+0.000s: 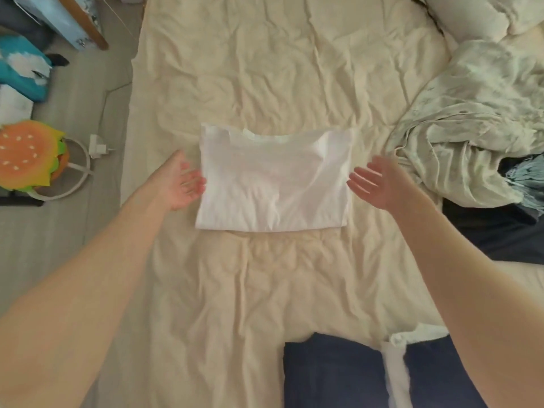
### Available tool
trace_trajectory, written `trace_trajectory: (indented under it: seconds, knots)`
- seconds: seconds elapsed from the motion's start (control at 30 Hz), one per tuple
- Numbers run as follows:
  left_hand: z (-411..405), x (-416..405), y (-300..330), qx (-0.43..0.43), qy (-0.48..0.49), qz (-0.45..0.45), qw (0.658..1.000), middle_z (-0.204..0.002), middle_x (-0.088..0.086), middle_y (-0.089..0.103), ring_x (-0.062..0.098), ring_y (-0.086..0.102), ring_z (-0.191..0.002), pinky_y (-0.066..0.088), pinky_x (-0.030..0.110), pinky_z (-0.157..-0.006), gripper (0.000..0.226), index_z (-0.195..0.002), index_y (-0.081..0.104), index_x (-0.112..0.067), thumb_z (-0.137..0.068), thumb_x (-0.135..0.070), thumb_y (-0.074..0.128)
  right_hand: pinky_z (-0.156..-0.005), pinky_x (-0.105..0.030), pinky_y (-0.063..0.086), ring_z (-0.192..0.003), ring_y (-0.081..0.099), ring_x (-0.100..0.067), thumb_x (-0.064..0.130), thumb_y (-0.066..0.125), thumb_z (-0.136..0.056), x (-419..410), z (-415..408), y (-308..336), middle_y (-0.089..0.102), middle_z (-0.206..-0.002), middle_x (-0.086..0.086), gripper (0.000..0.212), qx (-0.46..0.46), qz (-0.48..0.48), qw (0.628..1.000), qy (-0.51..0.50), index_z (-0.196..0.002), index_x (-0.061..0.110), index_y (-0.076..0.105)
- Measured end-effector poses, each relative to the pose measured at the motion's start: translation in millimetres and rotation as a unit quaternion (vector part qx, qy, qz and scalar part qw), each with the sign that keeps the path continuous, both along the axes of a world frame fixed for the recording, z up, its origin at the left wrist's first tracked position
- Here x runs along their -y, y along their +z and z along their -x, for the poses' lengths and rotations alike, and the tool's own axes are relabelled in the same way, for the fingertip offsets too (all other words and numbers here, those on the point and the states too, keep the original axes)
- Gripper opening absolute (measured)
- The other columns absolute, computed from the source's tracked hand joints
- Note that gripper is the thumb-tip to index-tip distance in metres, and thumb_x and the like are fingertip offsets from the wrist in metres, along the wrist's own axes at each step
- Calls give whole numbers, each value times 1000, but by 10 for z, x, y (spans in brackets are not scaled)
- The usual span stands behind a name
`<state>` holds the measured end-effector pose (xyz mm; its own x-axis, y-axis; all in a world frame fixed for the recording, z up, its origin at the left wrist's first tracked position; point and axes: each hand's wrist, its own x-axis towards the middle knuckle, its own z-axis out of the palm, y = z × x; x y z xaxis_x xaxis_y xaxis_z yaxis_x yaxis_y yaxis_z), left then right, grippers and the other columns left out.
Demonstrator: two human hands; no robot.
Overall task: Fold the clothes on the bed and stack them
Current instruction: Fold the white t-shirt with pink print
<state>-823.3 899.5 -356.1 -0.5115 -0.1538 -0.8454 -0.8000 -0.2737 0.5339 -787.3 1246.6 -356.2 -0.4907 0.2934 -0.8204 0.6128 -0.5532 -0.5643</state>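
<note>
I see the folded white T-shirt (pixel 273 181) lying flat on the cream bed sheet (pixel 265 69), roughly in the middle of the bed, its collar at the far edge and its folded lower edge toward me. It sits squarely between my two hands, one at each side edge.

My left hand (pixel 181 181) is at the shirt's left edge, palm turned inward toward the cloth, fingers straight and slightly spread. Its fingertips (pixel 200 181) reach the shirt's edge; I cannot tell whether they touch the fabric or stop just short. It holds nothing.

My right hand (pixel 379 182) mirrors it at the right edge, palm facing in, fingers extended and loosely fanned. Its fingertips (pixel 353 178) lie just beside the shirt's right border, and again contact is unclear. It grips nothing either.

To the right, near the right hand, a rumpled pale patterned duvet (pixel 471 128) is heaped on the bed, with a light blue fringed cloth (pixel 527 184) and a dark garment (pixel 494 231) tucked at its lower edge. A pillow (pixel 477 13) lies at the far right corner. At the near edge, close to me, a dark navy garment (pixel 332 375) lies on the sheet with a strip of white cloth (pixel 397 366) across it.

On the floor to the left stands a burger-shaped stool (pixel 26 154), well apart from the shirt.
</note>
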Motion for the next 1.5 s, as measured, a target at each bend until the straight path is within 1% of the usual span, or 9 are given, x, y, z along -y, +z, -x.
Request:
trace_trajectory:
  seconds: [0.13, 0.37, 0.43, 0.6, 0.87, 1.0, 1.13, 1.3, 1.5]
  knots:
    - [-511, 64, -634, 27, -61, 150, 986, -96, 8, 57, 13, 51, -66, 43, 24, -51, 21, -107, 54, -15, -93, -31, 56, -65, -35, 48, -72, 51, -18, 25, 57, -91, 116, -411, -693, 53, -83, -6, 18, 122, -207, 968, 74, -81, 10, 55]
    - [-646, -3, -997, -4, -185, 248, 951, -101, 4, 66, 16, 62, -90, 49, 43, -77, 38, -112, 63, -5, -88, -35, 62, -73, -34, 54, -80, 58, -18, 26, 71, -83, 296, -639, -1058, 59, -91, -6, 22, 92, -6, 995, 30, -88, 10, 57]
    - [-652, -12, -1027, 0, -184, 247, 951, -89, 7, 64, 18, 59, -71, 47, 36, -57, 41, -116, 60, 1, -89, -30, 62, -65, -31, 53, -79, 58, -17, 15, 70, -83, 283, -621, -1044, 60, -92, -6, 15, 78, 29, 996, -11, -91, 9, 58]
    - [-988, 141, -829, -12, -89, 163, 982, -82, 4, 58, 15, 53, -64, 47, 23, -48, 21, -111, 57, -8, -95, -21, 54, -57, -27, 50, -74, 61, -18, 3, 67, -81, 273, -971, -856, 61, -87, -6, 12, 104, 27, 993, -50, -89, 9, 59]
    - [-1702, 177, -378, -52, 13, 170, 984, -98, 11, 59, 20, 59, -87, 52, 36, -75, 9, -95, 53, -4, -92, -11, 56, -59, -27, 52, -84, 64, -20, 5, 67, -82, 474, -1933, -591, 66, -92, -7, 14, 132, 88, 986, -51, -95, 7, 62]
    - [-1602, -442, -158, -196, -48, 338, 919, -86, 3, 58, 16, 53, -78, 46, 28, -74, 11, -94, 52, -8, -88, -12, 61, -65, -28, 52, -82, 64, -18, 11, 61, -88, 529, -1977, -578, 66, -88, -6, 8, 99, 138, 980, -102, -95, 8, 61]
    - [-1725, -1229, -90, -338, -268, 294, 853, -101, -13, 62, -7, 55, -76, 40, 6, -65, 14, -90, 48, -21, -90, -10, 58, -66, -28, 51, -81, 63, -17, 9, 57, -90, 521, -2011, -606, 67, -86, -5, 7, 86, 155, 979, -103, -95, 8, 60]
    - [-2137, -1664, -485, -339, -644, 283, 625, -138, 4, 45, 21, 38, -130, 28, 31, -107, 42, -138, 36, -13, -97, -11, 42, -68, -26, 50, -81, 69, -15, 20, 50, -95, 500, -2157, -683, 71, -89, -5, 17, 61, 157, 981, -95, -98, 10, 64]
    - [-2309, -1192, -767, -312, -648, 408, 563, -150, 15, 32, 35, 21, -142, 24, 49, -113, 52, -136, 46, -8, -86, -4, 59, -83, -29, 52, -98, 66, -14, 42, 52, -94, 491, -2205, -760, 69, -105, 1, 27, 45, 50, 998, 4, -105, 19, 63]
